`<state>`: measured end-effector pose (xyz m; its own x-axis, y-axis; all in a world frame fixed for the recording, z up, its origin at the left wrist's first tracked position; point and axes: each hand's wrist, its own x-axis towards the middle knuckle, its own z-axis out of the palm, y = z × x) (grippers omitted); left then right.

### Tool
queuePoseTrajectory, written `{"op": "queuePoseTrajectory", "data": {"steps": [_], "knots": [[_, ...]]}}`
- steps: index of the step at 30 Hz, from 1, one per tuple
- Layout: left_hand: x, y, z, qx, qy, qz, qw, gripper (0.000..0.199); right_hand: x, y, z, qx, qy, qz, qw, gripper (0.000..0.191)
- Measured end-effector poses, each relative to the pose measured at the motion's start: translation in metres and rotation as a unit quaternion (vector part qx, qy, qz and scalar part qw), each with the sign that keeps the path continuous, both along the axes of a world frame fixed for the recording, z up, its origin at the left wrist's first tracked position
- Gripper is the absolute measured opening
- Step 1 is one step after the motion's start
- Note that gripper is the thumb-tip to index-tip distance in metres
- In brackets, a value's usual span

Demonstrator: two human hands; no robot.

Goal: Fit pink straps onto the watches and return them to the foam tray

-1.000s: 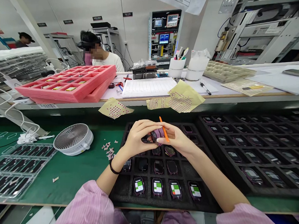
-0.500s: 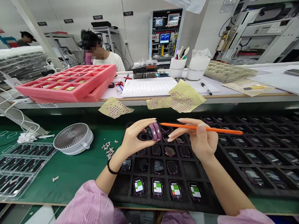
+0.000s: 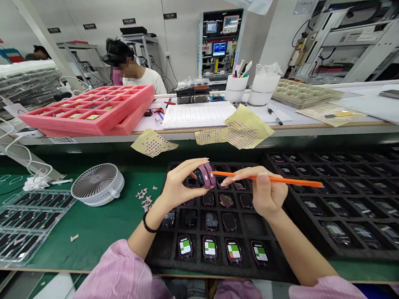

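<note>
My left hand point(image 3: 180, 182) is closed around a purple watch body point(image 3: 206, 176), its side edge with small buttons turned to the right. Between the fingers of my right hand point(image 3: 266, 189) lies a thin orange stick point(image 3: 295, 182), held almost level. Its left tip reaches the watch's side; whether it touches I cannot tell. Below both hands is a black foam tray point(image 3: 194, 228) with watch bodies in its pockets. In the front row several watches point(image 3: 210, 248) show lit screens with green and white; one also shows red.
A second black tray of watches point(image 3: 336, 232) stands at the right. To the left are a white fan point(image 3: 98, 184), small scraps point(image 3: 145, 198) and clear plastic trays point(image 3: 22, 229). Pink foam trays point(image 3: 87, 111) and yellow dotted sheets point(image 3: 248, 127) lie on the shelf. Beyond it sits a person point(image 3: 146, 78).
My right hand has shifted slightly, and the orange stick's left tip has dropped and come against or near the watch's side. My left hand keeps the watch in about the same place.
</note>
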<state>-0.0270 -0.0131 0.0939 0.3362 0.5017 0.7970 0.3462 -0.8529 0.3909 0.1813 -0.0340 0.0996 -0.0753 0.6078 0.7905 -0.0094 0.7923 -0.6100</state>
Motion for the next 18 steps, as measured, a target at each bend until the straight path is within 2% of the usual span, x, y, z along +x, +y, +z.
{"op": "queuePoseTrajectory", "data": {"steps": [6,13,18], "knots": [[-0.0001,-0.0006,-0.0007,-0.002,0.001,0.006,1.0,0.052,0.0014,-0.002,0.0019,-0.012,-0.026,-0.038,0.999,0.047],[0.0001,0.0004,0.0007,0.017,-0.003,0.024,1.0,0.047,0.0002,-0.0044,0.0036,0.058,-0.087,-0.051,0.993,0.035],[0.0007,0.0031,-0.0017,0.017,0.01,0.024,1.0,0.047,-0.0019,-0.0036,0.0046,0.032,-0.067,-0.065,0.995,0.038]]}}
